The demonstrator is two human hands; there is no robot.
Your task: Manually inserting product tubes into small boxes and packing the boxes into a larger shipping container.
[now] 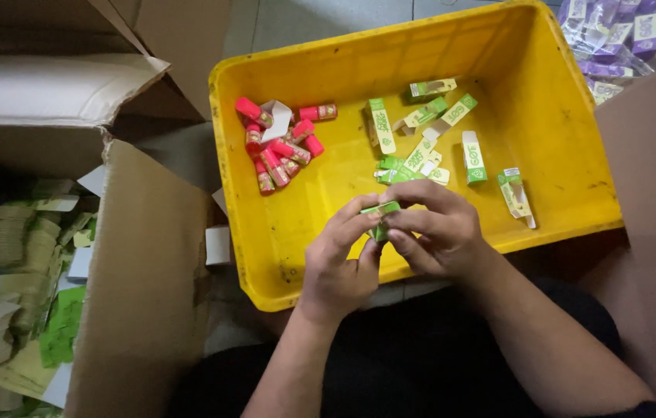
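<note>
The left hand (337, 259) and right hand (435, 231) meet over the near wall of the yellow bin (266, 263), all fingers pinched together on 1 small green carton (380, 219). Its long axis seems to run roughly left to right, though fingers hide most of it. It looks like folding or closing the carton; next likely calls for a pink tube (275, 147) from the pile.

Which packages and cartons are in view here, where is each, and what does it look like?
Small green and white carton: pinched by left hand and right hand, over the bin's near edge.
Green and white cartons: slim boxes scattered in the yellow bin, right half.
Pink tubes: piled in the bin's left half.
Brown cardboard box: left, holding flat green and white blanks.
Purple packets: top right corner.
</note>
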